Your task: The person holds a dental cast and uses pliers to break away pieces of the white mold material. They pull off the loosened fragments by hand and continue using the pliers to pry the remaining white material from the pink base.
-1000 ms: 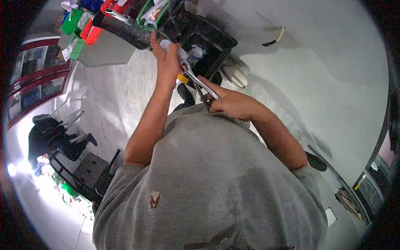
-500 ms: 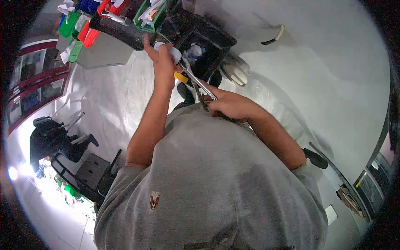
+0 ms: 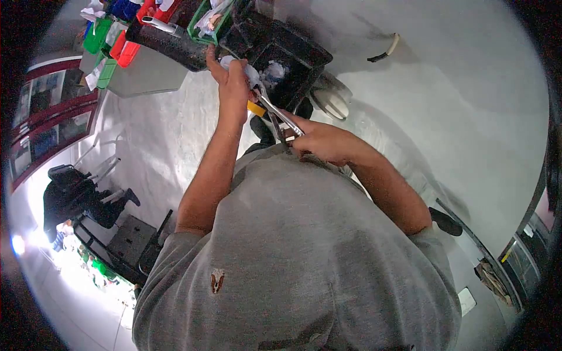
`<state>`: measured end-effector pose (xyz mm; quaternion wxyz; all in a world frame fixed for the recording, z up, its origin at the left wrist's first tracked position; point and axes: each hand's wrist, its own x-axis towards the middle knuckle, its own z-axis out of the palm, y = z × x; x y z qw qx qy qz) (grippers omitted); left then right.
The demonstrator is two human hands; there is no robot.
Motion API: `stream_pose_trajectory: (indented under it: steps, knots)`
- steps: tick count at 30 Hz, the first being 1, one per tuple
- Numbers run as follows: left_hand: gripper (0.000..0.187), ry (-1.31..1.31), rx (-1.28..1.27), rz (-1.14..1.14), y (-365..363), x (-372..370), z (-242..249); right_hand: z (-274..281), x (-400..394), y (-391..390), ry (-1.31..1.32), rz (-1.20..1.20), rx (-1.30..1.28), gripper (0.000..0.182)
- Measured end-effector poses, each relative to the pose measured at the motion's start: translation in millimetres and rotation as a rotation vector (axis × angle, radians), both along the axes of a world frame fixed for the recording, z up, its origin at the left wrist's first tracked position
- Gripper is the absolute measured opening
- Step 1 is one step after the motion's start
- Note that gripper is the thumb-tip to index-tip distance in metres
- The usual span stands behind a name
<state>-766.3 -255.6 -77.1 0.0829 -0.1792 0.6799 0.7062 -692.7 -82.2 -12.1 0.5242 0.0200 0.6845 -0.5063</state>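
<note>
My left hand (image 3: 235,85) is closed around a small whitish piece (image 3: 252,75), its index finger stretched toward the green bin. My right hand (image 3: 325,143) grips the handles of a long metal plier-like tool (image 3: 281,112). The tool's jaws meet the whitish piece beside my left fingers. A yellow piece (image 3: 256,109) shows just below my left hand, next to the tool. Under and beyond the jaws sits a black tray (image 3: 304,55) with crumpled whitish scraps (image 3: 274,72) in it.
A green bin (image 3: 202,30) with whitish contents stands beyond my left hand. Red bins (image 3: 124,50) and a white-handled object (image 3: 163,26) lie at upper left. A round bucket (image 3: 331,102) stands right of the tray. A person in dark clothes (image 3: 70,196) is at far left.
My left hand has shifted slightly to the right with the whitish piece. The tool has moved a little with it, and my right hand still grips the handles.
</note>
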Motion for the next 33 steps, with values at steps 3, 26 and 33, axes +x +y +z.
stream_pose_trajectory:
  steps: [3,26,33]
  knots:
    - [0.067,0.115,-0.01,0.057,1,-3,-9,8,-1,-1,0.0,-0.003,0.015,0.086]
    - [0.071,-0.04,0.108,-0.041,0,-22,-23,-16,4,-9,0.103,0.161,0.187,0.072]
    - [0.072,-0.018,0.191,-0.038,-9,-19,-29,-17,-5,-1,-0.013,0.102,-0.027,0.079]
